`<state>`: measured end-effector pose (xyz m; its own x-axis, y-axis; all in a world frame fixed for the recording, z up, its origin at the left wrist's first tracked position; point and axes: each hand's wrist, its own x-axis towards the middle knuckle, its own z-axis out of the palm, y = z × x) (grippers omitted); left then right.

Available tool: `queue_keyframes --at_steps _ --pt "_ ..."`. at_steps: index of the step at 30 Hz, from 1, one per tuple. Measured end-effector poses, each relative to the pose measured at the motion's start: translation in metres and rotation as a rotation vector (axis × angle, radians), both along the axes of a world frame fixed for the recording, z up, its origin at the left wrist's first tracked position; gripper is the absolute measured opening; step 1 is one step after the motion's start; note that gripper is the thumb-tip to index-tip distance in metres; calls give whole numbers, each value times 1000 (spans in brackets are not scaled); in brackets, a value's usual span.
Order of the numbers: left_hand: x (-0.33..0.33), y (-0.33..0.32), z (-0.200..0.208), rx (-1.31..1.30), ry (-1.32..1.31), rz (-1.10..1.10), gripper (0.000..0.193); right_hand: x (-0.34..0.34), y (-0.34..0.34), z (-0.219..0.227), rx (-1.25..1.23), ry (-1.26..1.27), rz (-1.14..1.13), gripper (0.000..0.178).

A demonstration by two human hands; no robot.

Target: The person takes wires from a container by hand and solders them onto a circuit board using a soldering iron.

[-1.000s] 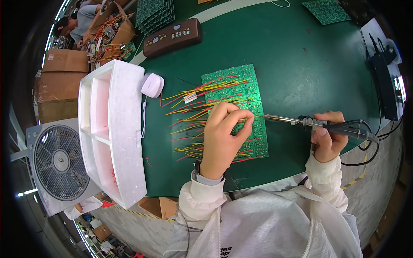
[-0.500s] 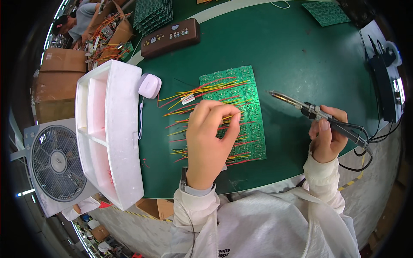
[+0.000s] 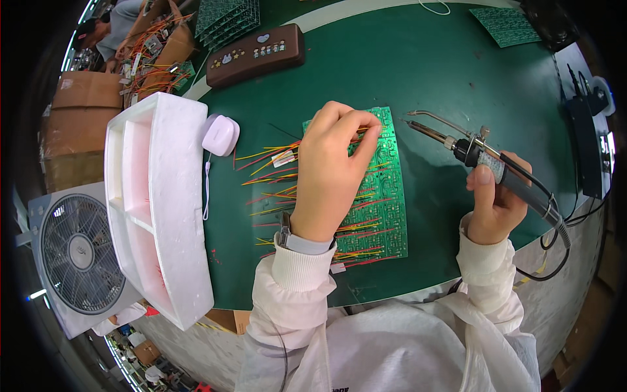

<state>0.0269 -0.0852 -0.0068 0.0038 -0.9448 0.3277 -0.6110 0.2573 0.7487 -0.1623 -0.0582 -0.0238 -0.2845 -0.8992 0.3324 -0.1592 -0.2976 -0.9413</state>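
Note:
A green panel of circuit boards [image 3: 396, 219] lies on the green table, with several red and yellow wires [image 3: 268, 175] laid across it, their ends sticking out to the left. My left hand [image 3: 332, 163] is over the panel's upper part, thumb and forefinger pinched on a wire near the far right corner; the fingers partly cover it. In my right hand [image 3: 496, 206] is a soldering iron [image 3: 466, 152] with a thin curved metal tube alongside. Its tip points left, just off the panel's far right edge, not touching it. A small white tag [image 3: 283, 158] lies among the wires.
Left of the panel stand a white foam box [image 3: 181, 202], a pale lilac case [image 3: 221, 136] with a strap, and a fan [image 3: 81, 251]. A brown pencil case [image 3: 258, 57] and stacked boards [image 3: 227, 19] lie beyond. The iron's cable runs toward a black unit [image 3: 590, 140] at right.
My left hand has moved farther up the panel, from its middle rows to the top ones. The soldering iron has turned in my right hand and come slightly nearer the panel's far right corner.

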Motion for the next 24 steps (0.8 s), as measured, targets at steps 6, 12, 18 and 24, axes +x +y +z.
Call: queue_keyframes --at_steps 6,12,18,24 --pt "1 -4 -3 -9 -59 -8 6 0 2 -2 -68 106 32 25" --pt "2 -4 -5 -12 -53 3 6 1 1 -1 -26 116 53 24" --pt "3 -4 -6 -18 -68 2 7 1 1 -2 -36 134 70 22" --pt "2 -5 -4 -15 -66 -3 7 1 1 -1 -30 129 88 21"
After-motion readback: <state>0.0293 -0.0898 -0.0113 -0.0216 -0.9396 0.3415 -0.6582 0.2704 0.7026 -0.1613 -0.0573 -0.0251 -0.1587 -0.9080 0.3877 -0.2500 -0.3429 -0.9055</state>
